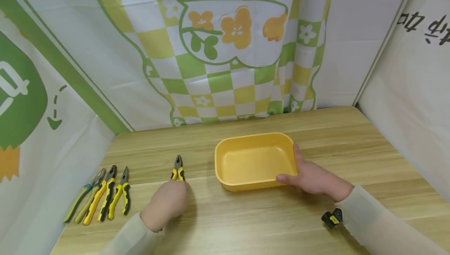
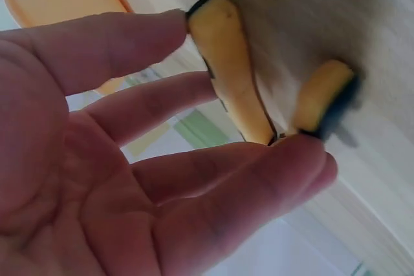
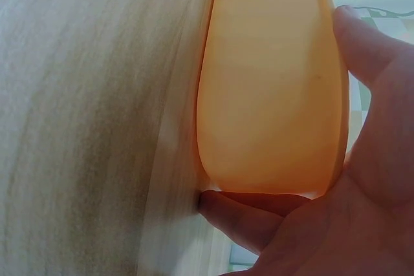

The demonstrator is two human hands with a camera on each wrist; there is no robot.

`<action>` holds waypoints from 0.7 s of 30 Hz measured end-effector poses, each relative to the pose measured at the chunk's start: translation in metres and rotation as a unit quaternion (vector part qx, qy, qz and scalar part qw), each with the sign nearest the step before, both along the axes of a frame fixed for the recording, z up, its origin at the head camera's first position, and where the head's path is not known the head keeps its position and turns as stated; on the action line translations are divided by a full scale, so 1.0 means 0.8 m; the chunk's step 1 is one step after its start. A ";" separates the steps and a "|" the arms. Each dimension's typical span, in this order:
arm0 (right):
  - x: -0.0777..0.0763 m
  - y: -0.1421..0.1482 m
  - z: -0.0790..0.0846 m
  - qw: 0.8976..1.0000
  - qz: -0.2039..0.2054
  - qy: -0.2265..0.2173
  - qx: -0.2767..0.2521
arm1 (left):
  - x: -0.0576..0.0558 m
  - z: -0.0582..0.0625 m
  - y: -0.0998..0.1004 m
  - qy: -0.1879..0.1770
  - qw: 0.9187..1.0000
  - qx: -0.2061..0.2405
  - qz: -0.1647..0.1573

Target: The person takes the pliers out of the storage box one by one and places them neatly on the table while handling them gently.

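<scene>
My left hand [image 1: 168, 202] is over a pair of combination pliers [image 1: 179, 164] with yellow and black handles; the dark jaws point away from me. In the left wrist view, the thumb touches one yellow handle [image 2: 226, 63] and fingertips touch the other, with the handles spread apart. Whether the pliers are lifted off the table cannot be told. My right hand [image 1: 313, 176] grips the right end of a yellow rectangular bin [image 1: 254, 186], thumb on the near rim and fingers round the end wall. Inside, the bin holds nothing.
At the table's left lie green-handled pliers [image 1: 82, 198], larger yellow-and-black combination pliers [image 1: 102, 196] and needle-nose pliers [image 1: 120, 192], side by side. A small black and yellow object [image 1: 332, 218] is by the right sleeve. Printed cloth [image 1: 225, 79] stands behind the wooden table [image 1: 246, 223].
</scene>
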State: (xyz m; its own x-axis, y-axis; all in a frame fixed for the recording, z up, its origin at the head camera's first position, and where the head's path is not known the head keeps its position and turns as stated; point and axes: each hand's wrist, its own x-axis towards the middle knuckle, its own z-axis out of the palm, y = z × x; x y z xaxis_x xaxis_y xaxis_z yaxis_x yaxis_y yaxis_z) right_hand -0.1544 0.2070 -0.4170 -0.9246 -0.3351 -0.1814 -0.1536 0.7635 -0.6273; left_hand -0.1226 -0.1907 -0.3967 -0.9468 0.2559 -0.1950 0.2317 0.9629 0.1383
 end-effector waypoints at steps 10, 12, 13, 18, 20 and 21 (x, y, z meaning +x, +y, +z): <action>0.001 0.001 0.001 1.000 -0.001 0.003 -0.005 | -0.002 0.001 -0.029 -0.003 0.999 -0.033 0.008; 0.002 0.000 0.001 1.000 -0.003 0.002 -0.005 | -0.001 0.000 -0.038 -0.008 0.999 -0.029 0.015; 0.002 0.000 0.001 1.000 -0.003 0.002 -0.003 | 0.000 -0.001 -0.043 -0.010 0.999 -0.026 0.019; 0.003 -0.001 0.003 1.000 -0.006 0.000 0.000 | 0.004 -0.003 -0.065 -0.017 0.999 -0.022 0.025; 0.004 -0.002 0.003 1.000 -0.007 -0.001 0.000 | 0.006 -0.002 -0.073 -0.027 0.999 -0.019 0.035; 0.004 -0.002 0.003 1.000 -0.006 0.000 -0.001 | 0.007 -0.003 -0.078 -0.032 0.999 -0.017 0.041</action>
State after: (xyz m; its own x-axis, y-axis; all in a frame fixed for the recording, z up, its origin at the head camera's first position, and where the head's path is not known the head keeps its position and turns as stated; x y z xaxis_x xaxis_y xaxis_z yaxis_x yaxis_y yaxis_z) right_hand -0.1511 0.2053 -0.4145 -0.9286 -0.3241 -0.1808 -0.1445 0.7644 -0.6283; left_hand -0.1167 -0.2528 -0.3994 -0.9498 0.1703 -0.2624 0.1440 0.9827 0.1165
